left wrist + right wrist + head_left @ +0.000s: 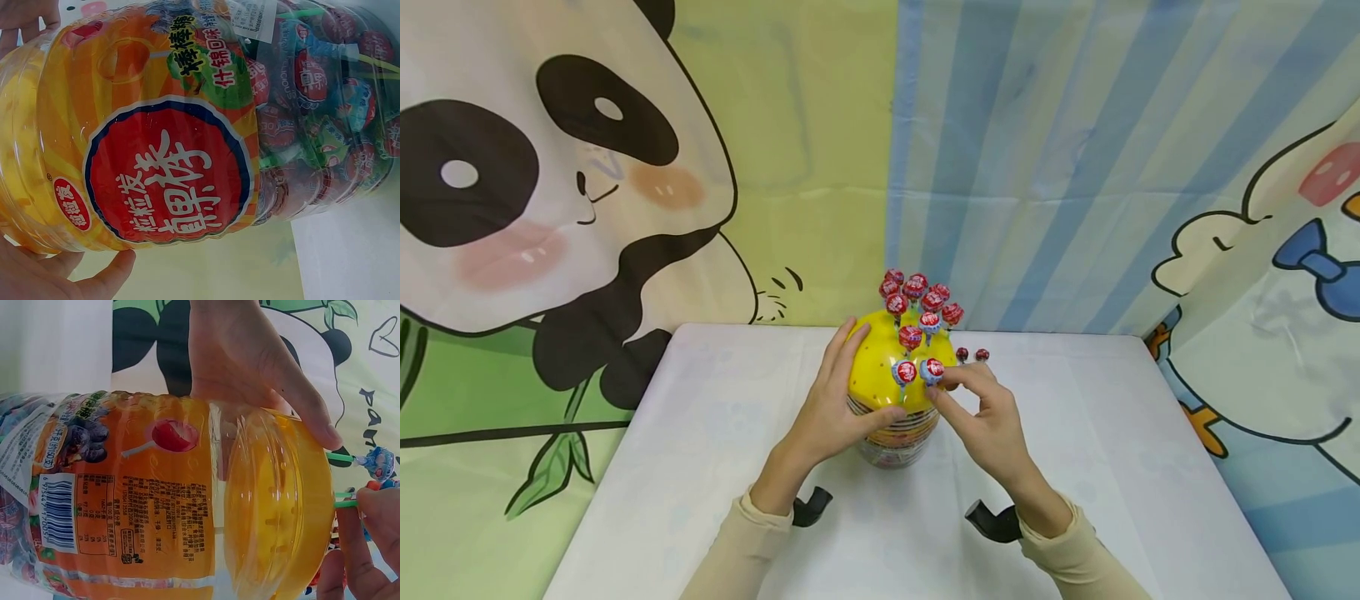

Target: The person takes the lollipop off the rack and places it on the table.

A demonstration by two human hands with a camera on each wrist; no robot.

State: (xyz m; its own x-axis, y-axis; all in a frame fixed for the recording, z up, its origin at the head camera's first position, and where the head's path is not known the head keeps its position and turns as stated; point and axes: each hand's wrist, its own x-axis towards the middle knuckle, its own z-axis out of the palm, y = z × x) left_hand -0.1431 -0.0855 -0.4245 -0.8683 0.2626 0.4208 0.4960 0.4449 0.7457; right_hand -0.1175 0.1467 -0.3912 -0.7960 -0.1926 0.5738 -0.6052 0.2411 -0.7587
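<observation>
A clear plastic candy jar (169, 175) with an orange and red label stands upright on the table, with lollipops visible inside. Its domed yellow lid (868, 367) has small holes, and several red-wrapped lollipops stand in its top by their sticks. My left hand (827, 412) grips the lid from the left, thumb across the front and fingers along the far side. With thumb and fingers, my right hand (992, 421) pinches a blue-and-red lollipop (932, 371) at the lid's right front. In the right wrist view, its green stick (345, 503) meets the lid's surface.
Two dark red lollipops (982, 355) show just beyond my right hand. The white table (730, 383) backs onto a cartoon-printed cloth (820, 150). Black mounts (992, 522) sit at both wrists.
</observation>
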